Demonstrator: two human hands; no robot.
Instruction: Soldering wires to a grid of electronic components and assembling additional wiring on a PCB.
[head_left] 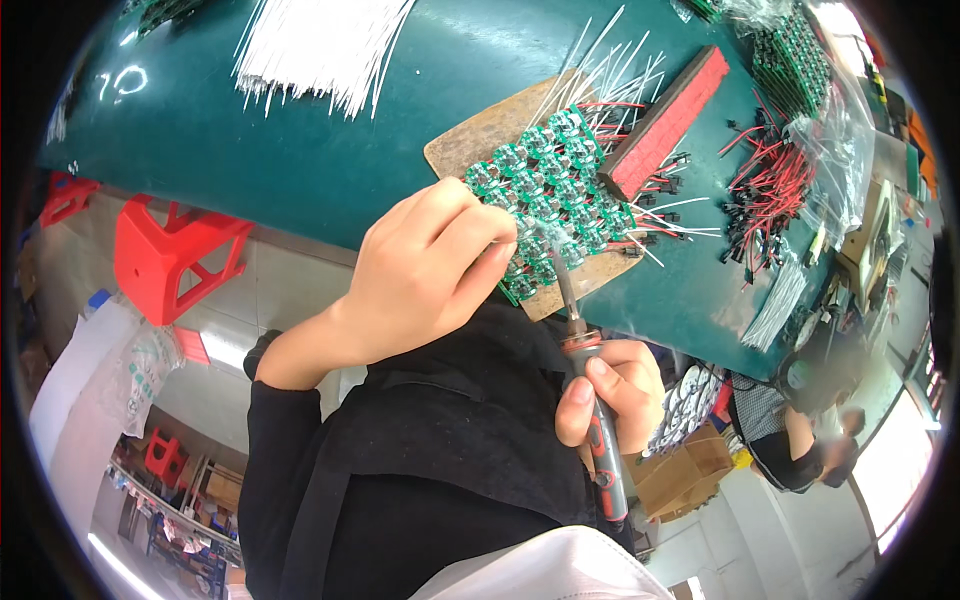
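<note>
The green circuit-board panel [545, 185] is a slab of many small repeated units, each carrying shiny metallic parts, and it lies at a slant on a worn brown board [480, 135] whose corner shows beyond it. Red and white leads spill out from its far and right sides.

The left hand [430, 265] reaches over the panel's left edge, fingers bent in and thumb close to the forefinger; I cannot tell whether the tips pinch anything. The right hand [615, 395], on the near side of the panel, has its thumb and fingers closed round the grey-and-orange handle of a soldering iron [603, 445], the slim metal shaft pointing up to the panel's near part.

A long block [670, 120] with a rough red face and dark sides rests against the panel's far right. The table [250, 150] under it all is smooth, glossy teal. Left of the panel and beyond it fans a thick sheaf of straight white wires [320, 50]; to its right sit a tangle of red-and-black leads [770, 190], a crinkled clear plastic bag [840, 170] and more stacked green boards [790, 65].

Well left of the panel, a moulded red stool [165, 250] stands on pale tiled floor [270, 290]. Below it to the right are a brown cardboard box [690, 480] and another person [790, 450] in dark clothing.
</note>
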